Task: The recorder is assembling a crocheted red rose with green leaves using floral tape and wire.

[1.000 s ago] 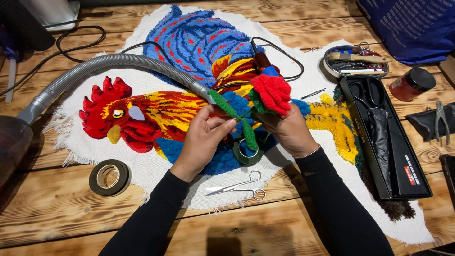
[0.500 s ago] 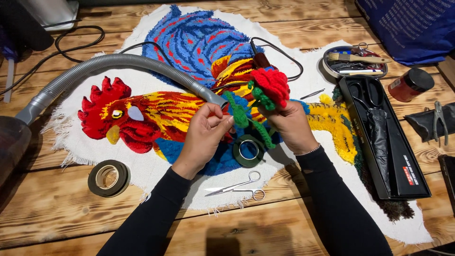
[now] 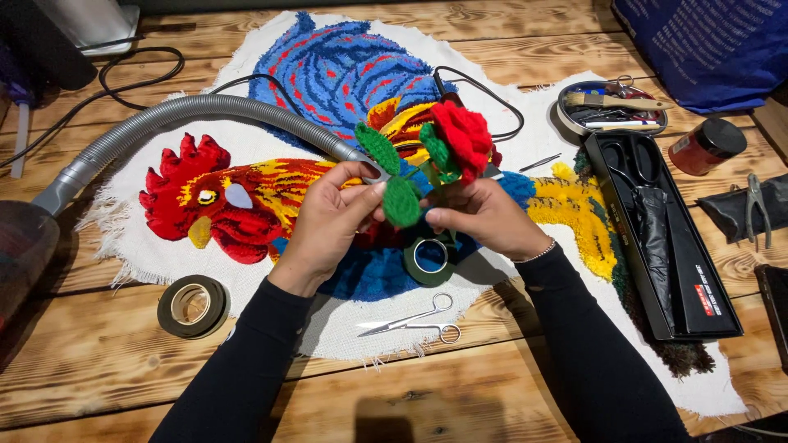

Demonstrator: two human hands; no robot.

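Hands meet above the middle of the rooster rug (image 3: 271, 197), both on a crocheted flower (image 3: 460, 139) with red bloom and green leaves. Left hand (image 3: 332, 217) pinches a green leaf (image 3: 401, 201) between thumb and fingertips, fingers curled narrow. Right hand (image 3: 484, 217) grips the lower stem area just beside that leaf, fingers closed around it; exact contact point is hidden by the fingers. Red bloom stands up above the right hand, second leaf (image 3: 377, 148) sticks out to the left above the left hand. Flower is held up off the rug, not resting on it.

Directly under the hands a roll of dark green tape (image 3: 428, 261) lies on the rug. Small scissors (image 3: 414, 320) lie on the white rug edge, near the forearms. Second tape roll (image 3: 193, 305), dark, sits on the wooden table (image 3: 98, 385) left of the left arm. Grey ribbed hose (image 3: 189, 115) runs across the rug from the left, ending near the left hand's fingers. Long black box (image 3: 669, 238) with large shears lies to the right, well apart from the hands. Oval tin (image 3: 611, 107) with tools sits beyond it, red jar (image 3: 704, 146) with black lid beside it. Pliers (image 3: 757, 205) on a dark pouch at far right. Blue fabric (image 3: 706, 45) in the top right corner.
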